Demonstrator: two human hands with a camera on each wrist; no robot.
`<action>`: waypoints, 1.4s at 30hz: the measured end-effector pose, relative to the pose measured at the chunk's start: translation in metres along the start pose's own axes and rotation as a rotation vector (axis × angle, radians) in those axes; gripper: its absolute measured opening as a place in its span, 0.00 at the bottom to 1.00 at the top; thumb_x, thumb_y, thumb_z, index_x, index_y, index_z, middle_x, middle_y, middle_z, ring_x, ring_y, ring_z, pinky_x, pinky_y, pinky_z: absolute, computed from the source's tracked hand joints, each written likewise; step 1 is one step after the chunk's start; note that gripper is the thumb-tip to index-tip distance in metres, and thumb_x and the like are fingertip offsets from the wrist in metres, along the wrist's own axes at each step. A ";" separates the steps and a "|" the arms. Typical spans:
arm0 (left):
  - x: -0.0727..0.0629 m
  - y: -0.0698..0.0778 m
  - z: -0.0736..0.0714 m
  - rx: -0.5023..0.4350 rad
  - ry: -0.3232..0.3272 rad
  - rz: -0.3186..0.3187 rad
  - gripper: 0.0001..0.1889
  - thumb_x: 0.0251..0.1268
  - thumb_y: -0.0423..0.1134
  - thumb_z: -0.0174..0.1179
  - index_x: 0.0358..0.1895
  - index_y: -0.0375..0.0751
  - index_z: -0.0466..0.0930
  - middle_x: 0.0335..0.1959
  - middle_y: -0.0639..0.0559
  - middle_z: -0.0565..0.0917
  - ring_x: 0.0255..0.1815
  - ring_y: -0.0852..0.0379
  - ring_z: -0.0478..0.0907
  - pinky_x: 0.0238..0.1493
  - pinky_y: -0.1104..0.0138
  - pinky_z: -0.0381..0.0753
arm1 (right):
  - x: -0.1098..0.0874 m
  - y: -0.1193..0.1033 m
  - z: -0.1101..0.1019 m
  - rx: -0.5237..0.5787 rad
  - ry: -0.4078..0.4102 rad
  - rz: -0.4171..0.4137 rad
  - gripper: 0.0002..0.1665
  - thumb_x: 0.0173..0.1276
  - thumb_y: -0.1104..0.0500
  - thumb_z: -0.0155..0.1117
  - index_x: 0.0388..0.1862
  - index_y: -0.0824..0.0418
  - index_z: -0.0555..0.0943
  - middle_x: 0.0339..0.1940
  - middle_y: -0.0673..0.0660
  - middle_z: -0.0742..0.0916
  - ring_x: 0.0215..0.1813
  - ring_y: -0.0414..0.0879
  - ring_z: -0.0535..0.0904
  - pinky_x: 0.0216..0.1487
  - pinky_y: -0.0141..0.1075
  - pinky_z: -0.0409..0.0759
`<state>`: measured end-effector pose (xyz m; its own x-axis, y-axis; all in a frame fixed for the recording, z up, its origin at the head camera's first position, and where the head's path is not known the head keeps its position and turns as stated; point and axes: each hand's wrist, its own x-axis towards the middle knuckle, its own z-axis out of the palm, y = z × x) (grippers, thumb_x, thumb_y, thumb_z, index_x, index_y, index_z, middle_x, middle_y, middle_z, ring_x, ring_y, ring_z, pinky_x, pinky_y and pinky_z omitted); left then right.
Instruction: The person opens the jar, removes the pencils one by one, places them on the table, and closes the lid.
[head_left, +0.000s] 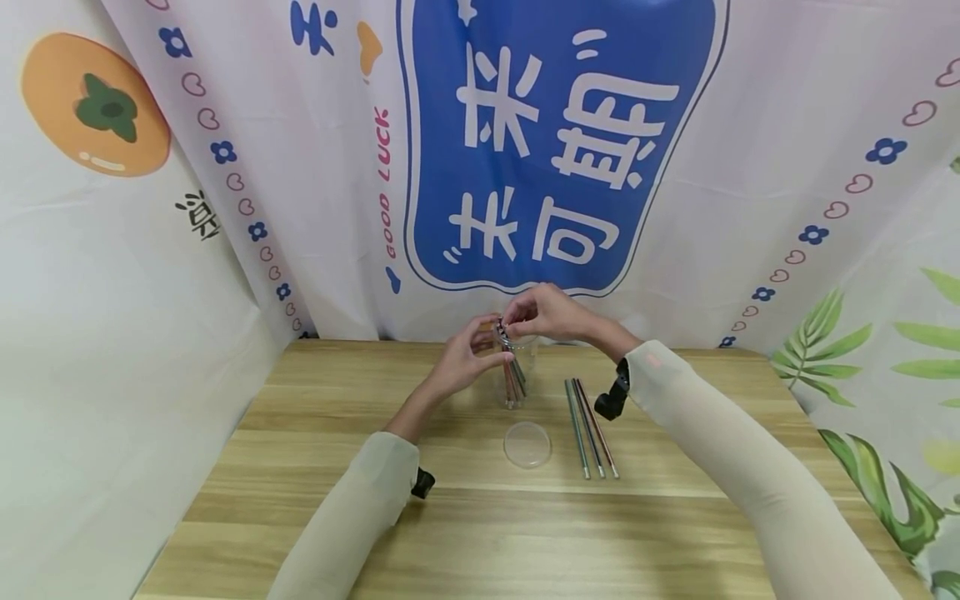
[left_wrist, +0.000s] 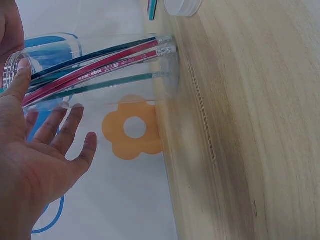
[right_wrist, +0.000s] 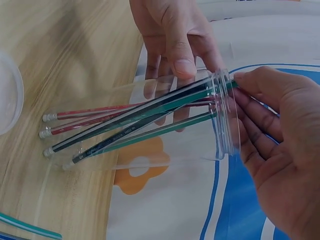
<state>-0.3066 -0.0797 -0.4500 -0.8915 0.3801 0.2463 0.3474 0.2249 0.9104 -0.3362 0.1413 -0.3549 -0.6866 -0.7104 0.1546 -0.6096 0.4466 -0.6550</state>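
A clear plastic jar [head_left: 531, 367] stands at the back of the table, holding several red, green and dark pencils [right_wrist: 132, 116] with their pale eraser ends down. My left hand [head_left: 463, 362] grips the jar near its neck, thumb on one side and fingers on the other. At the jar's mouth, my right hand [head_left: 555, 315] pinches the upper end of a green pencil [right_wrist: 232, 84] between thumb and fingers. The pencils lean together toward the rim, where the right hand partly hides their tips in the head view.
A round clear lid [head_left: 527, 445] lies flat on the wooden table [head_left: 465, 533] in front of the jar. To its right lie three pencils [head_left: 588, 429], side by side. A printed cloth [head_left: 337, 275] hangs behind the table's back edge.
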 end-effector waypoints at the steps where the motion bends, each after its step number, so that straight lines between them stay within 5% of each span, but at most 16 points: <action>1: 0.000 0.000 0.000 0.000 -0.001 0.000 0.37 0.68 0.37 0.74 0.77 0.45 0.68 0.66 0.41 0.84 0.67 0.44 0.82 0.66 0.49 0.83 | 0.000 0.000 0.000 0.014 0.006 0.000 0.05 0.74 0.66 0.70 0.45 0.62 0.91 0.37 0.57 0.92 0.39 0.50 0.88 0.40 0.35 0.87; 23: 0.001 -0.003 0.000 -0.007 -0.003 0.024 0.36 0.67 0.37 0.74 0.76 0.45 0.68 0.64 0.42 0.86 0.66 0.44 0.83 0.66 0.47 0.83 | -0.008 0.006 0.005 0.222 0.240 0.017 0.07 0.73 0.68 0.69 0.46 0.66 0.90 0.43 0.61 0.91 0.38 0.49 0.85 0.41 0.33 0.85; 29: 0.001 -0.002 0.000 0.006 0.004 0.010 0.37 0.67 0.37 0.75 0.76 0.43 0.68 0.64 0.40 0.85 0.66 0.43 0.83 0.67 0.49 0.83 | -0.012 0.009 0.004 0.304 0.295 0.049 0.07 0.73 0.67 0.70 0.46 0.67 0.89 0.43 0.62 0.90 0.38 0.47 0.86 0.43 0.45 0.89; 34: 0.001 -0.002 -0.001 0.016 0.004 0.009 0.38 0.66 0.38 0.75 0.77 0.44 0.68 0.66 0.40 0.84 0.67 0.42 0.82 0.68 0.48 0.82 | -0.014 0.008 0.003 0.360 0.327 0.067 0.08 0.73 0.67 0.71 0.47 0.70 0.88 0.43 0.65 0.90 0.38 0.45 0.85 0.42 0.34 0.87; 42: 0.001 -0.002 -0.001 0.017 0.010 -0.002 0.38 0.66 0.39 0.76 0.77 0.45 0.68 0.67 0.41 0.83 0.67 0.42 0.82 0.68 0.48 0.82 | -0.017 0.007 0.001 0.415 0.377 0.059 0.11 0.73 0.67 0.71 0.50 0.75 0.86 0.44 0.61 0.92 0.42 0.46 0.88 0.49 0.39 0.90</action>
<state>-0.3086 -0.0809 -0.4516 -0.8949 0.3712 0.2479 0.3507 0.2410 0.9050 -0.3284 0.1560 -0.3622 -0.8552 -0.4131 0.3130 -0.4114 0.1738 -0.8947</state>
